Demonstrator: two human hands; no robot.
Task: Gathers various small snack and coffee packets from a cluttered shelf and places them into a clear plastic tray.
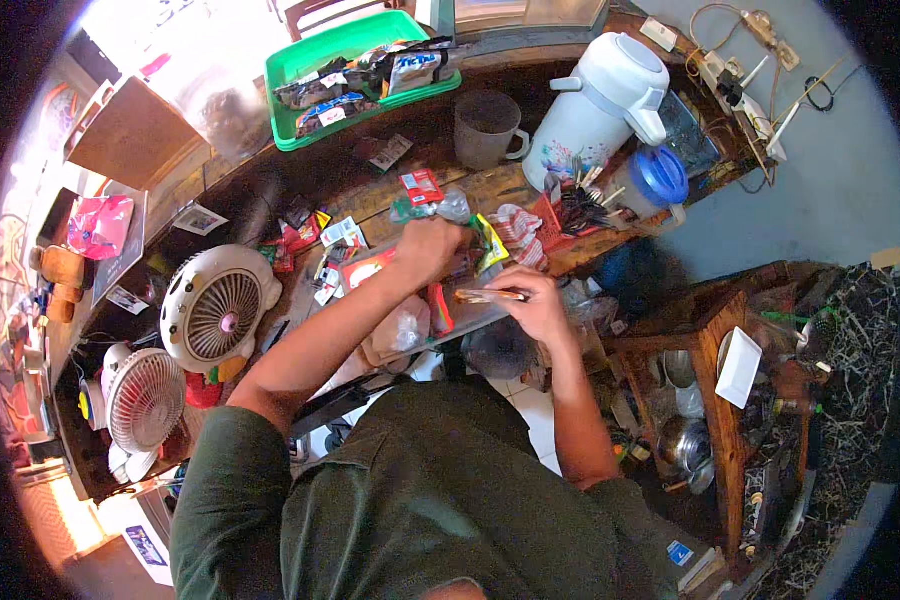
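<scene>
My left hand [432,248] is curled over the cluttered wooden counter [380,212], among small packets. Its fingertips are hidden, so what it grips cannot be made out. Just beyond it lie a red sachet [422,187] and a clear plastic bag [454,206]. A yellow and black packet [491,246] sits between my two hands. To the right, my right hand [538,304] is closed on a thin, flat brown and whitish strip [490,296], held roughly level near the counter's front edge. Below my left wrist are a red packet [440,308] and a clear bag [410,328].
At the back stand a green tray [282,75] of dark packets, a grey mug [485,130] and a white thermos jug [610,95]. A blue-lidded container [658,178] and a red basket [552,218] of utensils are at right. Two fans [220,310] stand left.
</scene>
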